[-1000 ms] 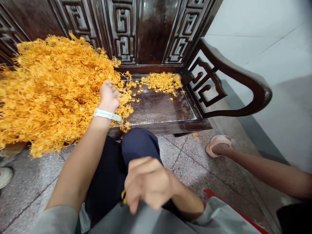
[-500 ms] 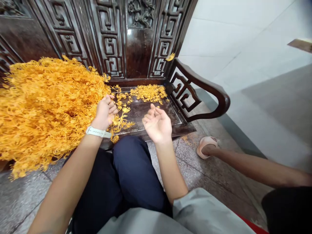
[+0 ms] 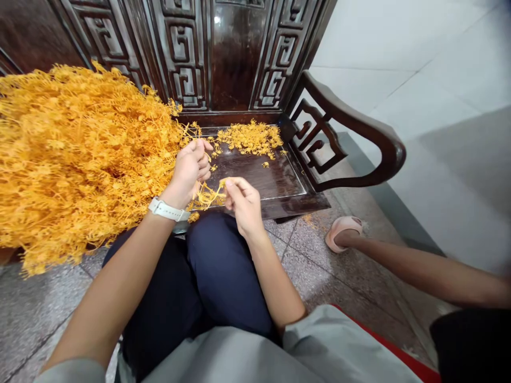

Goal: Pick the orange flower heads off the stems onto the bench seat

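A big heap of orange plastic sprigs (image 3: 75,154) covers the left of a dark carved wooden bench seat (image 3: 263,178). My left hand (image 3: 190,169), with a white watch at the wrist, is curled around one sprig (image 3: 205,196) at the heap's right edge. My right hand (image 3: 241,201) pinches the other end of that same sprig just above the seat's front edge. A smaller pile of separated orange bits (image 3: 249,137) lies at the back of the seat.
The bench's curved armrest (image 3: 351,127) rises on the right. My knee in dark trousers (image 3: 215,250) sits below the seat edge. Another person's leg with a pink slipper (image 3: 343,231) stretches across the speckled floor at the right.
My right hand came up from my lap, opened over the seat, then closed on the sprig. My left hand lifted off the heap and now grips the same sprig.
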Demonstrator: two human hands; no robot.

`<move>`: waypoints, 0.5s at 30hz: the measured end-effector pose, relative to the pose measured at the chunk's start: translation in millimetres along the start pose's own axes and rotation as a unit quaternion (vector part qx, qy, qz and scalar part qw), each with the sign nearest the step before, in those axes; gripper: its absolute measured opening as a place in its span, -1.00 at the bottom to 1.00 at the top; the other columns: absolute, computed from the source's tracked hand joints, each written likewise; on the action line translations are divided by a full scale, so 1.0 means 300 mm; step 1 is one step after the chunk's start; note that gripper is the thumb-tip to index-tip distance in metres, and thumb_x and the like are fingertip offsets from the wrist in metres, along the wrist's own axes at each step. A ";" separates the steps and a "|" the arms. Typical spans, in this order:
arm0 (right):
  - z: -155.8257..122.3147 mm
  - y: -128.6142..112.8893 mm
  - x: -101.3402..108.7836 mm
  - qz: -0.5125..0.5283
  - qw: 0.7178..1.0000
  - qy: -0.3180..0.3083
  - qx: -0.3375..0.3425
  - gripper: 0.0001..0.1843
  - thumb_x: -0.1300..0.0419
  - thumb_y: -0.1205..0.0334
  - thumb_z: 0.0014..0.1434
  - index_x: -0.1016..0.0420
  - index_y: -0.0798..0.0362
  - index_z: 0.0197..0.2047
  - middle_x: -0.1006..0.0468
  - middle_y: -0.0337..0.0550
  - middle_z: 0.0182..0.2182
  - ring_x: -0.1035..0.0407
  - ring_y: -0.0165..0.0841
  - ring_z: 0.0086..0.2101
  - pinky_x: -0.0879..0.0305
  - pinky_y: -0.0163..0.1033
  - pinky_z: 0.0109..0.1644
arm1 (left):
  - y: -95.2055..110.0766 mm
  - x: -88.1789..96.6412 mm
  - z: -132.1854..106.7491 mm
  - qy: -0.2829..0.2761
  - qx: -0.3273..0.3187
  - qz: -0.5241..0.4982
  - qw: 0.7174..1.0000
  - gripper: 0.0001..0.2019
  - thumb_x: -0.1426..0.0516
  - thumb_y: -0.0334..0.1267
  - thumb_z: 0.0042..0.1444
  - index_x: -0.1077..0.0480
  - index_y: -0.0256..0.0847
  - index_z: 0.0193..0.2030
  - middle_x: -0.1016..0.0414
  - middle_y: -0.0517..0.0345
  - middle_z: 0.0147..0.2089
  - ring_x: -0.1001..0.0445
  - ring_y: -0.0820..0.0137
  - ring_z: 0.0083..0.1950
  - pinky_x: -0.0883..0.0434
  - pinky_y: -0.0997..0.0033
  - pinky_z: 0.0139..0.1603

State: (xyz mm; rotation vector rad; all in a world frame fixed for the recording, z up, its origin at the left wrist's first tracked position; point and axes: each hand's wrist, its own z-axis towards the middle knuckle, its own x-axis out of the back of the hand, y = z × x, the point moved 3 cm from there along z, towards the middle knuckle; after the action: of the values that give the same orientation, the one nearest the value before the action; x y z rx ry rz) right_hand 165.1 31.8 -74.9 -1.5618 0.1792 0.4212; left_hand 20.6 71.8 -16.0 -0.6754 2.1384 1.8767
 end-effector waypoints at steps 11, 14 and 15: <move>-0.340 -0.201 -0.107 -0.024 0.727 -0.555 0.403 -0.60 -0.07 0.27 0.50 -0.52 0.01 -0.39 -0.67 -0.13 -0.32 -0.56 -0.42 -0.24 -0.46 -0.34 -0.10 | 0.016 0.147 0.124 0.197 0.034 -0.132 0.971 -0.69 0.05 -0.33 0.54 -0.21 -0.14 -0.33 0.14 0.49 -0.67 0.16 0.60 -0.76 0.15 0.59 -0.71; -0.416 -0.263 -0.120 -0.062 0.535 -0.735 0.412 -0.70 -0.28 0.28 0.33 -0.56 0.02 -0.48 -0.73 -0.05 -0.11 -0.57 -0.42 -0.18 -0.46 -0.40 -0.17 | 0.052 0.216 0.156 0.201 0.011 -0.141 0.969 -0.69 0.03 -0.29 0.54 -0.24 -0.15 -0.32 0.11 0.49 -0.67 0.15 0.61 -0.77 0.15 0.60 -0.72; -0.402 -0.290 -0.110 -0.065 0.503 -0.764 0.398 -0.77 -0.34 0.30 0.28 -0.60 0.02 -0.44 -0.73 -0.06 -0.09 -0.57 -0.43 -0.19 -0.46 -0.42 -0.15 | 0.060 0.226 0.156 0.188 0.003 -0.138 0.973 -0.69 0.03 -0.29 0.54 -0.25 -0.15 -0.32 0.10 0.48 -0.67 0.15 0.61 -0.77 0.15 0.60 -0.72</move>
State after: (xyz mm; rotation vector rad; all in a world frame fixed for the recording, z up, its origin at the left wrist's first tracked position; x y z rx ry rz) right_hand 185.5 -88.4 16.5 0.1350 -1.0163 1.2295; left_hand -53.3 105.6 -38.2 -1.3420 2.1153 1.6983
